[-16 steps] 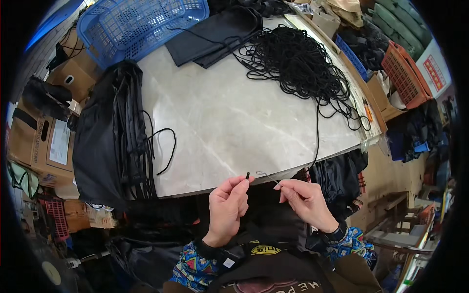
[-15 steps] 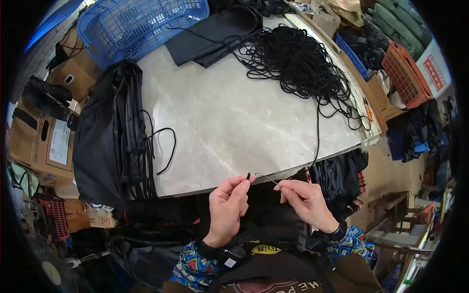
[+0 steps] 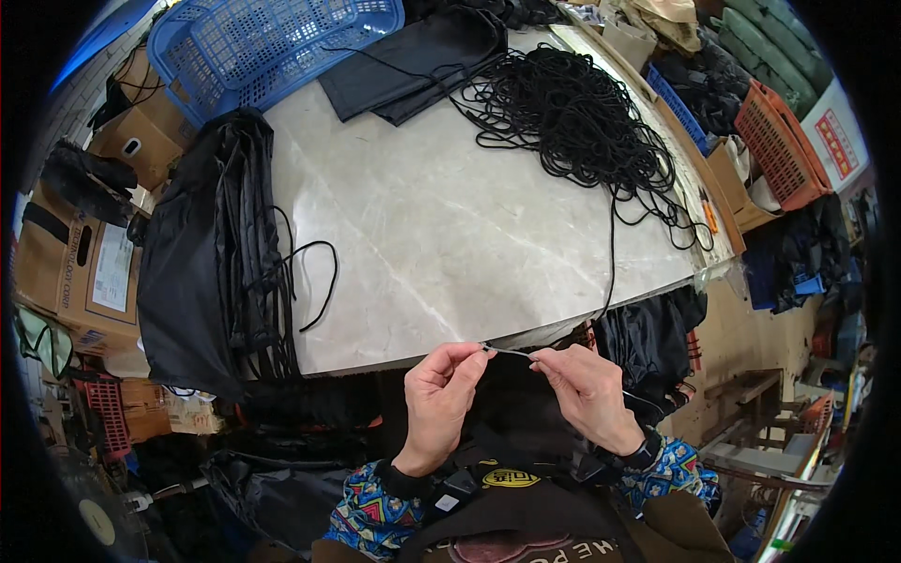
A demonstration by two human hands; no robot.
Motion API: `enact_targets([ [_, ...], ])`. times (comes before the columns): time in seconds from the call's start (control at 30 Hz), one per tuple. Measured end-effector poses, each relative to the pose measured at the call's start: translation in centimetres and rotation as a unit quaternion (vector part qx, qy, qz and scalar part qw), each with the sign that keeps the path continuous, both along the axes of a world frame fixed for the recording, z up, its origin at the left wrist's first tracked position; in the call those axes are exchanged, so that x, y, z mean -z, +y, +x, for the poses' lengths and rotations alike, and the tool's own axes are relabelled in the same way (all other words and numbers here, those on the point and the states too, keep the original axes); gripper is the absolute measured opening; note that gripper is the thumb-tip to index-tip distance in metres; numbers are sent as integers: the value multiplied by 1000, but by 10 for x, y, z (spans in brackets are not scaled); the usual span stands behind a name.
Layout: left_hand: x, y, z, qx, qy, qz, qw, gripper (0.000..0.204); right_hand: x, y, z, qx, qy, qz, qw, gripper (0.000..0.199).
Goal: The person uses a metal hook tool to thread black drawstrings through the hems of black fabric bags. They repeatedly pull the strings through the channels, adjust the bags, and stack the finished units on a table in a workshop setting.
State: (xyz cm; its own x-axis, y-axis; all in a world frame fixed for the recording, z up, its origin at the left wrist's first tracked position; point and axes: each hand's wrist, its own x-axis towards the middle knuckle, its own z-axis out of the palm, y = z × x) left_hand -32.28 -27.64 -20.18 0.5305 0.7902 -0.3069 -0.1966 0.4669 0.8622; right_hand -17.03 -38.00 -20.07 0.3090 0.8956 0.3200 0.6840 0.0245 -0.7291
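Note:
At the table's near edge my left hand [image 3: 435,405] is closed in a pinch on the tip of a black cord [image 3: 485,347], mostly covered by the fingers. My right hand [image 3: 591,399] pinches a thin metal wire [image 3: 511,353], which spans the gap between both hands. Its far end meets the cord at my left fingertips; whether it is hooked through cannot be made out. A tangled heap of black cord [image 3: 582,117] lies on the far right of the pale table [image 3: 413,235], one strand dropping over the near edge.
Black fabric bags [image 3: 202,272] are stacked along the table's left side, cord ends trailing. Folded black fabric [image 3: 408,80] and a blue basket [image 3: 272,47] sit at the back. Cardboard boxes [image 3: 99,272] stand left; an orange crate [image 3: 784,141] stands right.
The wire's looped end has moved left and down onto the cord tip at my left fingers. The cord tip that stuck up is now lower, and my right fingers have curled closer.

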Motion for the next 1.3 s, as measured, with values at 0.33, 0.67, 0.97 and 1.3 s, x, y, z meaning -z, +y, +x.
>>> enact_targets([
  [0.33,-4,5,-1,31,15,-17,999,20,2,2,3,-64,-109,41,991,28],
  [0.67,-16,52,12,-81,66,176,979,17,-12,-13,5,-246,-104,10,963,32],
  [0.97,29,61,83,172,20,56,983,18,-56,29,-1,-257,-56,101,959,19],
  [1.3,56,242,179,156,287,464,824,39,-26,45,71,-207,287,-103,930,14],
])
